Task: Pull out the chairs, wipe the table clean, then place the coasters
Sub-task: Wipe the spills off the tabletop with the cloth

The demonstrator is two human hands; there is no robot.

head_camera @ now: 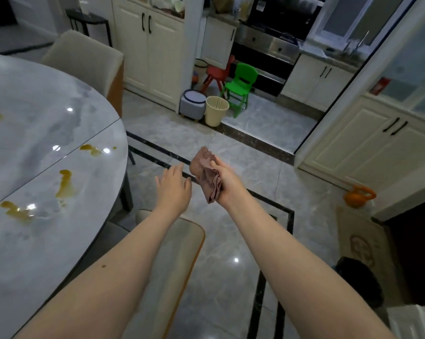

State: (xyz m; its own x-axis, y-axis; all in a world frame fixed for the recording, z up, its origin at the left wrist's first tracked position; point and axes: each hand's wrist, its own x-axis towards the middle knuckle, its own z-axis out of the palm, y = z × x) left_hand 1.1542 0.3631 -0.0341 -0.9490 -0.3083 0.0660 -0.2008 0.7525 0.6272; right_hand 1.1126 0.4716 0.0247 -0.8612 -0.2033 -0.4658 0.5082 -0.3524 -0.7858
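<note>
**Spotter:** Your forearms fill the bottom of the head view, both stretched out over the floor beside the table. Below them is the near chair, its cushioned top showing between your arms, off the table's edge.

**Operator:** What are my hands doing?

**Spotter:** Your right hand grips a bunched reddish-brown cloth, thumb pinching it near the top, with a fold hanging below your palm. Your left hand holds nothing; fingers relaxed and spread, just beside the cloth but apart from it, as far as I can tell.

**Operator:** And the table?

**Spotter:** On your left, well clear of both hands. Brownish-yellow spills still sit on the marble top, several patches along the near edge and one further back. So wiping, I'd judge, hasn't begun.

**Operator:** Chairs?

**Spotter:** That near one looks pulled out. A second chair stands at the far side, close against the rim; I can't tell whether it counts as pulled out.

**Operator:** Coasters?

**Spotter:** None in sight, on the table or elsewhere. You're early on: cloth in hand, chairs perhaps partly done, wiping and coasters left. Next you'd need to turn left and bring the cloth onto the nearest spill.
</note>
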